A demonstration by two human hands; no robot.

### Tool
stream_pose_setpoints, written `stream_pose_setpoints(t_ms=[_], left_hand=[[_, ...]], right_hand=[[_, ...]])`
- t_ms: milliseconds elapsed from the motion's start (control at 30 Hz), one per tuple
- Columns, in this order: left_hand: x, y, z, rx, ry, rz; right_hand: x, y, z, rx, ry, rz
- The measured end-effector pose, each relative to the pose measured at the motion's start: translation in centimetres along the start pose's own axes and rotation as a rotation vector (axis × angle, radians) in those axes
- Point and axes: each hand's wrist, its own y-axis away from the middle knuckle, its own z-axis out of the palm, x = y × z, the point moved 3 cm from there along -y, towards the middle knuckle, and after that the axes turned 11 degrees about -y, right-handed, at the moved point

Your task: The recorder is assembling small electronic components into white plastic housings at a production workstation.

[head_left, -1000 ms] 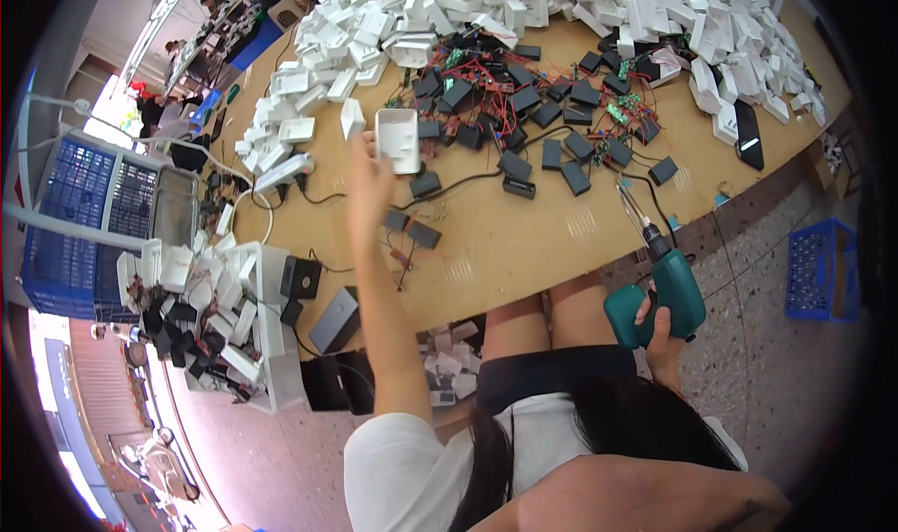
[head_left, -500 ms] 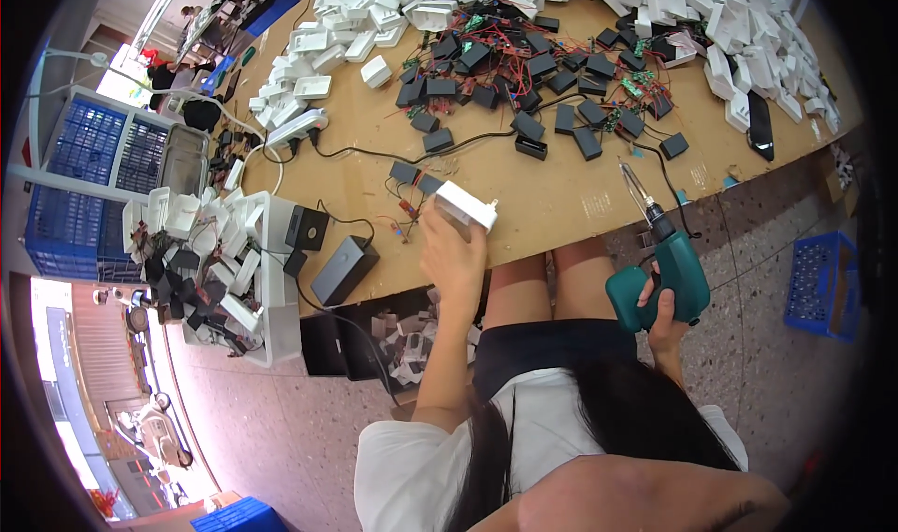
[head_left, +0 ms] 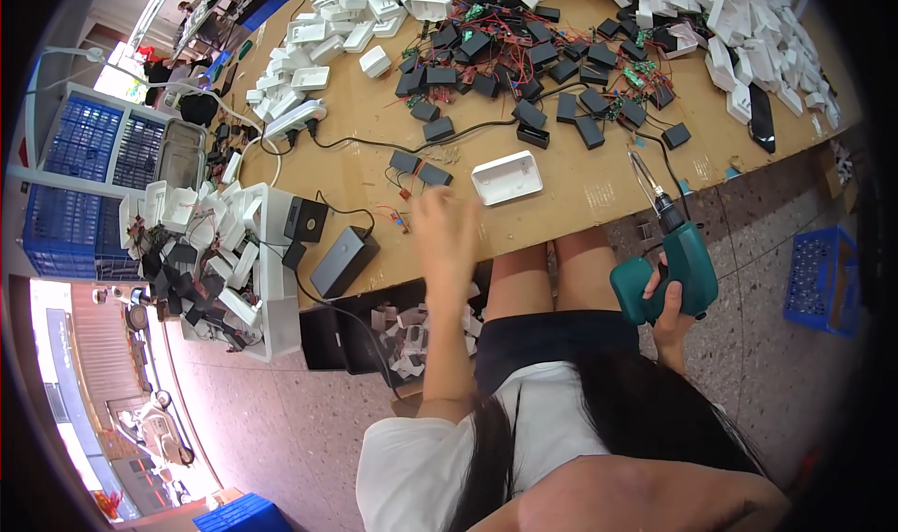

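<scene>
My left hand (head_left: 447, 233) is over the near edge of the table, smeared by motion, so its fingers cannot be made out. Just beyond it lie a pair of black rectangular modules (head_left: 433, 174) with a small red wired part beside them. To the hand's right, an open white plastic housing (head_left: 508, 193) rests on the cardboard, hollow side up. My right hand (head_left: 668, 309) is wrapped round the handle of a teal pistol-shaped soldering gun (head_left: 692, 265). The gun is held off the table's front edge, its thin metal tip pointing up and away from me.
Black modules with red wires and green boards (head_left: 505, 64) are heaped at the far middle, between piles of white housings (head_left: 730, 27). A phone (head_left: 761, 120) lies far right. At left stand a filled white bin (head_left: 278, 298), a dark grey box (head_left: 344, 262) and a power strip (head_left: 297, 117).
My left hand has let go of the white housing, which now lies open side up on the table, and has moved back to the left. The right hand keeps hold of the soldering gun.
</scene>
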Motion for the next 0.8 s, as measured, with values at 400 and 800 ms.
stream_pose_setpoints(t_ms=[400,800], left_hand=[[-3.8,-2.3,0.9,0.283,-0.06,0.025],[-0.4,0.2,7.9,0.154,0.041,0.296]], right_hand=[[2.1,-0.2,-1.1,-0.207,0.114,-0.019],[6.9,-1.4,3.3,-0.161,0.037,0.078]])
